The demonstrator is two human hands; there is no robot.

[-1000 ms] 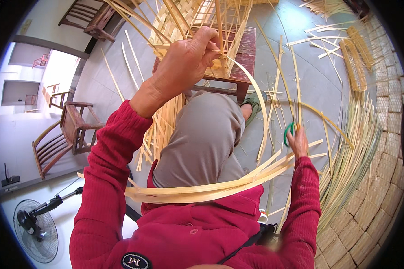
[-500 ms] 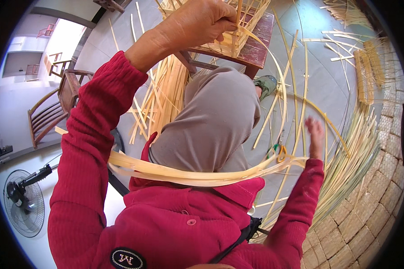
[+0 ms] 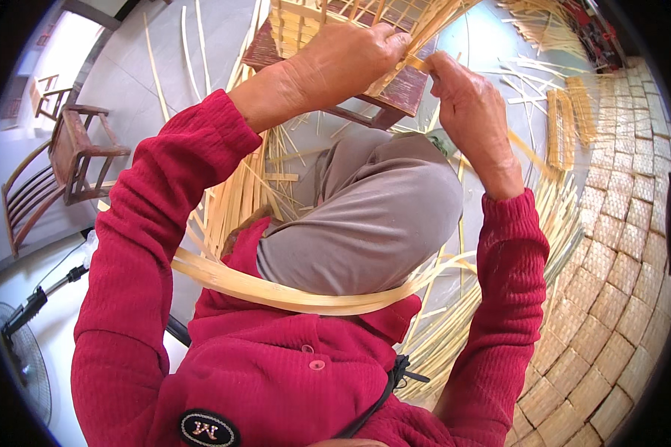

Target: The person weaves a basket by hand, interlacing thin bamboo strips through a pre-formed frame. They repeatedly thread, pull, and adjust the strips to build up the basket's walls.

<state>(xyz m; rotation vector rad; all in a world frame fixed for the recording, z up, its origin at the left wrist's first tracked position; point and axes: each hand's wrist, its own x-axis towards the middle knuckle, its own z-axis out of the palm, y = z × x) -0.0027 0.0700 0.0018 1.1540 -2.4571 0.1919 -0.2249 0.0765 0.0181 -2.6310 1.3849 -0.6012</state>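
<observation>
Well, the basket (image 3: pixel 296 33) looks yellow and gappy. Left hand (image 3: pixel 343 63) grips its edge; right hand (image 3: pixel 471 112) pinches a strip (image 3: pixel 418 64).

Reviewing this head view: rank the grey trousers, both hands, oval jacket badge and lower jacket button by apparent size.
1. Grey trousers
2. Left hand and right hand: too alike to rank
3. Oval badge
4. Lower button
</observation>
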